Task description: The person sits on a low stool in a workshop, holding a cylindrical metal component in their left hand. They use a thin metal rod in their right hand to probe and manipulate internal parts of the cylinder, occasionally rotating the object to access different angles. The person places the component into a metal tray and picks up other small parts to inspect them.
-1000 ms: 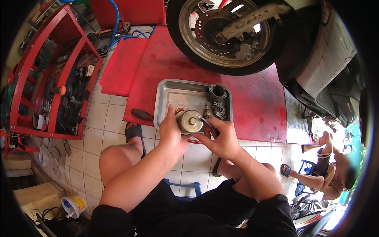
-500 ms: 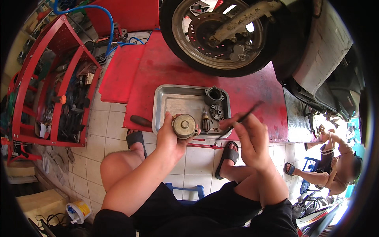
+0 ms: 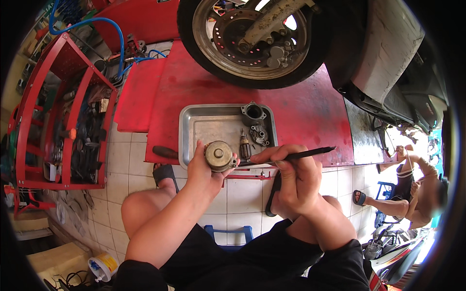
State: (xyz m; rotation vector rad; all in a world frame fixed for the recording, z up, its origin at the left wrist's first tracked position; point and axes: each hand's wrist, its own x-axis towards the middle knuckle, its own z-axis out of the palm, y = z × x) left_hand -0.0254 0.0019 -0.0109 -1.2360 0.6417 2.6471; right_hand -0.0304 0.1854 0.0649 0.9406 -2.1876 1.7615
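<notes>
Left hand [image 3: 204, 173]: clamped on metal housing [image 3: 219, 155]
Right hand [image 3: 297, 180]: clamped on dark tool [image 3: 310, 153]
Tray [image 3: 208, 128]: far, on table [image 3: 310, 109]

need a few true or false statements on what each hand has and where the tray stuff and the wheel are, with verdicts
1. The left hand holds a round metal part. True.
2. The right hand is empty. False: the right hand holds a slim tool with a black handle.
3. A dark cylindrical housing is in the metal tray. True.
4. The wheel lies inside the metal tray. False: the wheel is beyond the metal tray, farther from the person.
5. A brown handle lies to the left of the metal tray. True.
</notes>
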